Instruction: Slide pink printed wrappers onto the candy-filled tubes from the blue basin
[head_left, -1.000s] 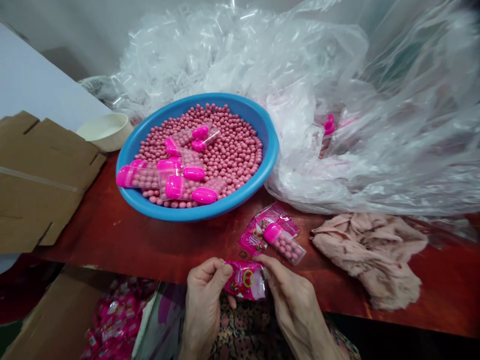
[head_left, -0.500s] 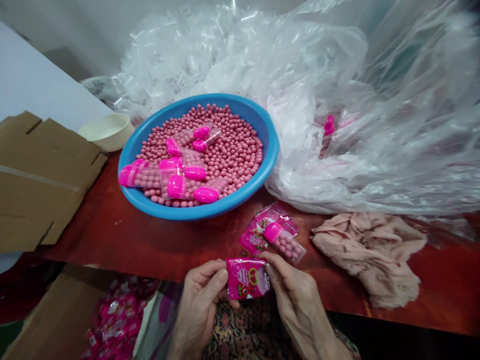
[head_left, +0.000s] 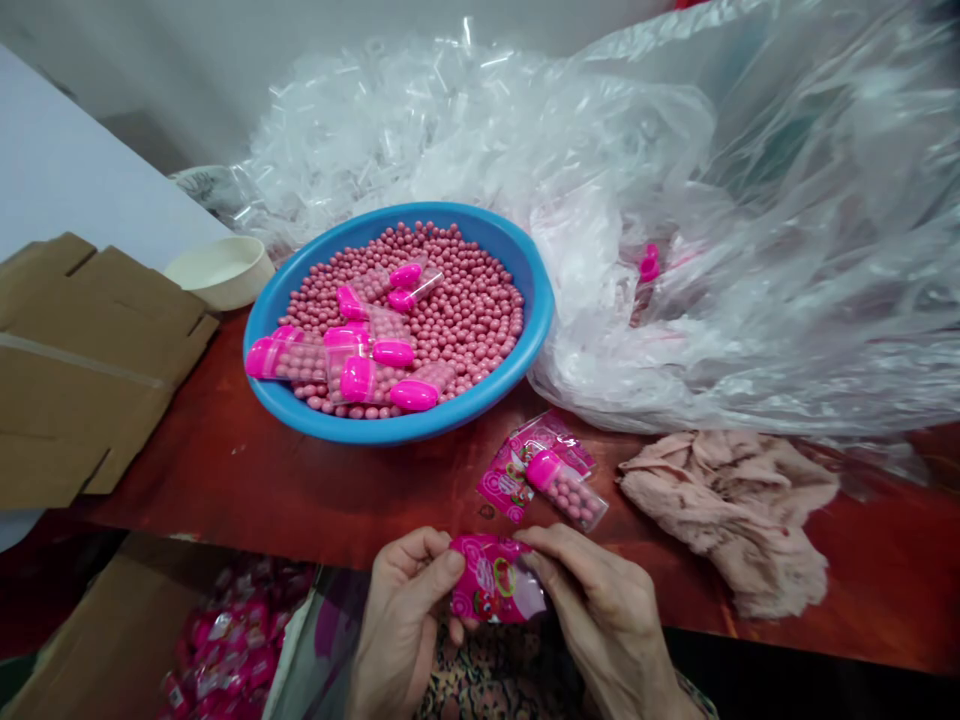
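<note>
Between my two hands is a pink printed wrapper sleeve, held at the table's front edge. My left hand pinches its left side with thumb and fingers. My right hand grips its right side near the upper corner. Just beyond them, a clear candy container with a pink cap lies on its side, filled with pink balls. It rests partly on more pink wrapper sleeves spread on the red tabletop.
A blue basin holds pink candy balls and several capped containers. Behind are clear plastic bags. A crumpled cloth lies right, cardboard and a white bowl left. Below sits a box of pink packs.
The wrapper sleeve has tilted and its right side now looks bent and opened out in my right fingers. Both hands appear slightly lower, and the whole view has shifted a little.
</note>
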